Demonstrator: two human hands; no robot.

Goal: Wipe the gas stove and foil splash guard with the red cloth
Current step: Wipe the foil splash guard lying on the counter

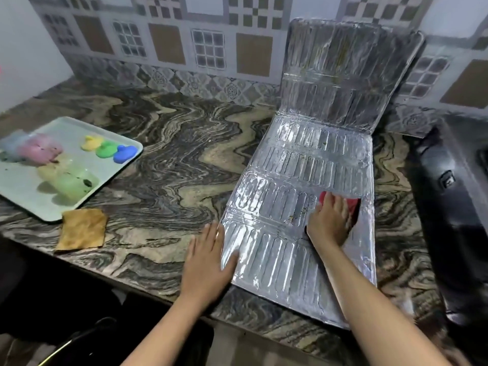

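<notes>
The foil splash guard (pixel 303 165) lies unfolded across the marble counter, its far panel propped up against the tiled wall. My right hand (pixel 328 220) presses the red cloth (pixel 351 204) flat onto a near panel of the foil, fingers spread over the cloth. My left hand (pixel 208 257) rests flat on the counter at the guard's left edge, its thumb on the foil. The black gas stove (pixel 454 207) sits at the right edge of the view, partly cut off. Brown specks show on the foil just left of the cloth.
A pale green tray (pixel 31 204) with coloured sponges and small bright items stands at the left of the counter (pixel 169 165). A tan cloth (pixel 83 228) lies in front of it. The counter's front edge runs below my forearms.
</notes>
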